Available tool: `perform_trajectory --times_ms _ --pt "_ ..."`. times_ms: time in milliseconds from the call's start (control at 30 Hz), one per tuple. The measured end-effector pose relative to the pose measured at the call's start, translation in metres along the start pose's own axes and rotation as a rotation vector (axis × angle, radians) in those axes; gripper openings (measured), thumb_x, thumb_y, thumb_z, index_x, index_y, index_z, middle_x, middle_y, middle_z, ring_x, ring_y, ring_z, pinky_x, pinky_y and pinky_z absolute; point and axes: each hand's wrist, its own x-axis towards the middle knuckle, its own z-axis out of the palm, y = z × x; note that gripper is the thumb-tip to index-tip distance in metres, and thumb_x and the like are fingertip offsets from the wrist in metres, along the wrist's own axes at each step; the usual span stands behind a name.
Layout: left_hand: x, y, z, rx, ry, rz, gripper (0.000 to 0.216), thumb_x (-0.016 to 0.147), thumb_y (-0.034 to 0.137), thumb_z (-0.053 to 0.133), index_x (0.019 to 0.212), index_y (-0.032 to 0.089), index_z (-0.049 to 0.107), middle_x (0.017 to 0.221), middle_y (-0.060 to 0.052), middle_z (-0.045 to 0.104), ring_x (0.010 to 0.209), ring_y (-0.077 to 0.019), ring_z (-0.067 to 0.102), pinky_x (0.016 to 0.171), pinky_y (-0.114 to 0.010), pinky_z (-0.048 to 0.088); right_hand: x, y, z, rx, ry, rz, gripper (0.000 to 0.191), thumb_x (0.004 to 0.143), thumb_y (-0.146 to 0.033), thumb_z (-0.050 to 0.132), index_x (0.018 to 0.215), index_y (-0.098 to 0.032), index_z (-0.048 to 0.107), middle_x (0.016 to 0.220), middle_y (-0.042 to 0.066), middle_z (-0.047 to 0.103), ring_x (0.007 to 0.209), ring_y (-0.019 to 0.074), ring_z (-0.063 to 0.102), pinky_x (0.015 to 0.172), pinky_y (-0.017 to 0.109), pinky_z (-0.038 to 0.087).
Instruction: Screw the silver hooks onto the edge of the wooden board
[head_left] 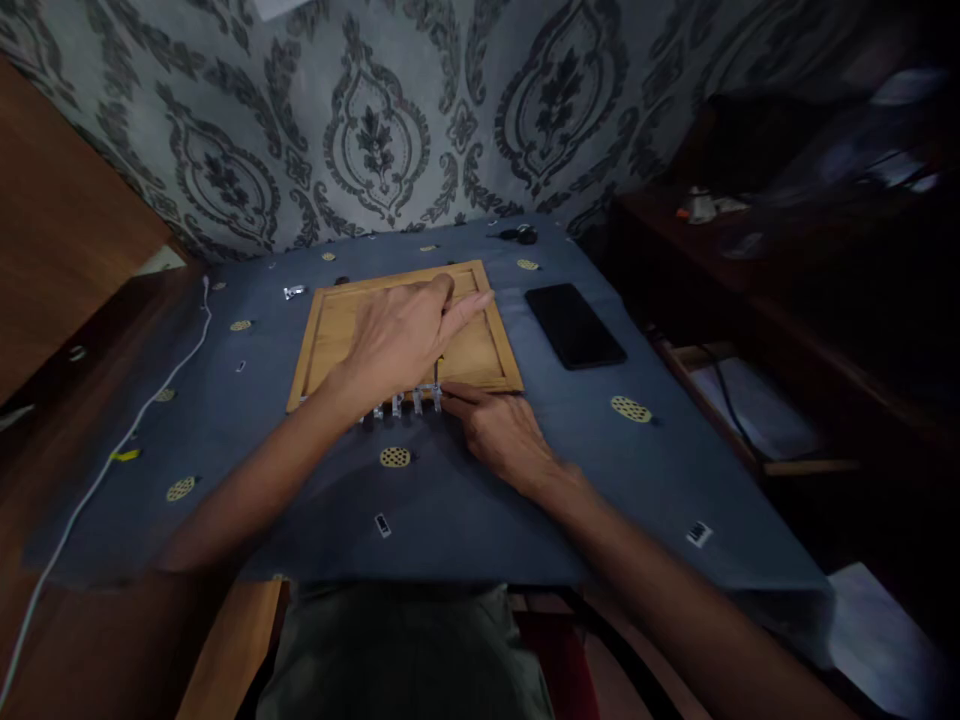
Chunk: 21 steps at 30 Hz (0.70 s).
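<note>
A wooden tray (480,345) lies on a blue-grey cloth (450,500) that covers the table. My left hand (401,335) hovers over the tray with its fingers stretched out toward the right, holding nothing I can see. A row of small clear pieces (401,405) stands along the tray's near edge. My right hand (499,430) rests on the cloth just right of that row, its thumb and forefinger pinched on a thin upright pin (436,375) at the row's right end.
A black phone (574,325) lies right of the tray. A white cable (135,430) runs down the left side. Small yellow perforated discs (630,408) and tiny chips (382,524) dot the cloth. A dark shelf unit (750,300) stands at right, patterned wall behind.
</note>
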Motion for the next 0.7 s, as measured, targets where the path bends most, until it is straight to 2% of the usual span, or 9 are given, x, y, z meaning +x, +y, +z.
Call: perform_trajectory --times_ms 67,167,333,533,700 --pt "0.0 0.001 -0.01 0.155 -0.082 -0.001 0.06 0.101 0.059 0.03 0.093 0.015 0.069 0.081 -0.014 0.071 0.08 -0.0272 0.066 0.071 -0.036 0.041 0.001 0.0 0.001 0.001 0.003 0.006 0.049 0.085 -0.004 0.053 0.124 -0.029 0.071 0.141 0.001 0.065 0.102 0.0215 0.073 0.079 0.029 0.054" --pt "0.001 -0.002 -0.015 0.188 -0.143 0.027 0.047 0.102 0.052 0.039 0.1 0.017 0.07 0.091 -0.012 0.075 0.087 -0.0279 0.069 0.071 -0.035 0.041 0.002 0.0 0.002 0.003 0.001 0.008 0.051 0.085 -0.002 0.053 0.126 -0.029 0.07 0.14 0.001 0.066 0.099 0.021 0.073 0.077 0.029 0.054" --pt "-0.003 -0.011 -0.01 0.16 -0.117 0.063 0.024 0.098 0.034 0.053 0.109 0.017 0.066 0.095 -0.008 0.074 0.089 -0.0248 0.068 0.07 -0.032 0.039 0.001 0.0 0.004 0.002 0.013 -0.002 0.048 0.086 -0.002 0.052 0.122 -0.028 0.072 0.138 0.002 0.067 0.097 0.0205 0.073 0.076 0.029 0.053" --pt "-0.006 -0.02 -0.015 0.094 -0.138 0.246 0.02 0.098 0.032 0.053 0.112 0.019 0.058 0.084 -0.003 0.067 0.082 -0.0215 0.064 0.07 -0.03 0.039 0.001 0.0 0.002 0.0 0.011 -0.005 0.05 0.087 -0.001 0.051 0.125 -0.028 0.07 0.141 0.002 0.066 0.098 0.02 0.073 0.074 0.028 0.052" --pt "-0.004 -0.025 -0.016 0.087 -0.146 0.308 0.017 0.099 0.031 0.049 0.11 0.02 0.056 0.089 -0.004 0.066 0.079 -0.0194 0.063 0.07 -0.029 0.041 0.001 0.0 0.002 0.006 0.025 -0.021 0.049 0.086 -0.001 0.052 0.122 -0.027 0.071 0.137 0.004 0.068 0.094 0.0195 0.073 0.074 0.029 0.053"
